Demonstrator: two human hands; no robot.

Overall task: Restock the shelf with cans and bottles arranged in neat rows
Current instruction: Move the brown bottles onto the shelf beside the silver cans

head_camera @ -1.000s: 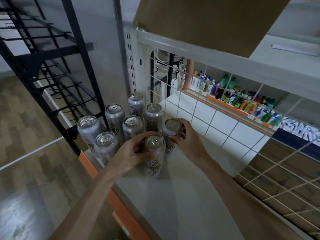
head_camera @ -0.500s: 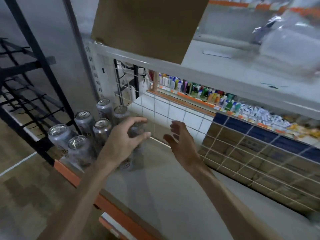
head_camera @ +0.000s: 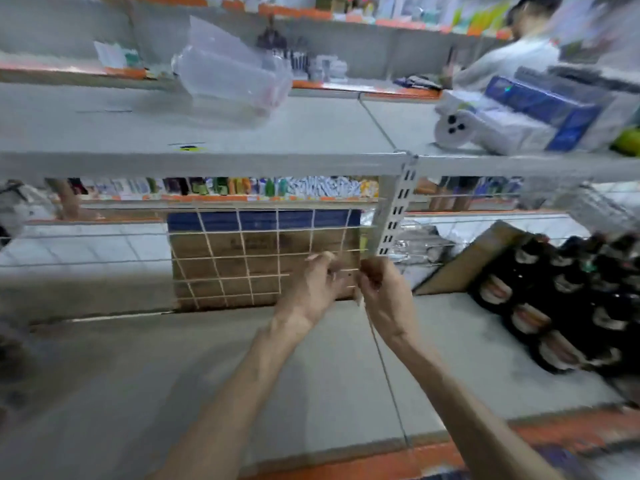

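Note:
Both my hands hover close together over the grey shelf (head_camera: 173,358), in front of its wire grid back (head_camera: 242,265). My left hand (head_camera: 311,289) and my right hand (head_camera: 384,296) have loosely curled fingers and hold nothing. Several dark bottles (head_camera: 561,306) with pale labels lie packed in an open cardboard box (head_camera: 460,268) at the right end of the shelf, to the right of my right hand. The silver cans are out of view. The whole picture is motion-blurred.
The shelf's orange front edge (head_camera: 519,438) runs below my arms. On the upper shelf (head_camera: 207,164) sit a clear plastic container (head_camera: 228,74) and white and blue packages (head_camera: 502,129). A person (head_camera: 512,53) stands behind, top right. A perforated upright post (head_camera: 394,209) divides the bays.
My view has swung right, away from the cans. Both hands let go of the cans, moved right along the shelf and came together. The box of bottles has come into view.

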